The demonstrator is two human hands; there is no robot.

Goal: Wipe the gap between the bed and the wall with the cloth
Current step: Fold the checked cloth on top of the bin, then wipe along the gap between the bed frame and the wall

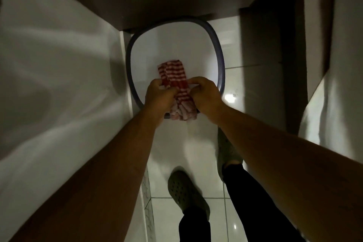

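cloth [177,86]: red-and-white striped, hanging bunched over the basin [220,59] | left hand [160,95]: grip closing on cloth's left side | right hand [206,94]: grip closing on its right side | basin: sitting on tiled floor [233,80] beside the bed [59,65]

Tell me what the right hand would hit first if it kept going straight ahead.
Likely the white inside of the basin below; the right hand grips the striped cloth above it. Depth is unclear.
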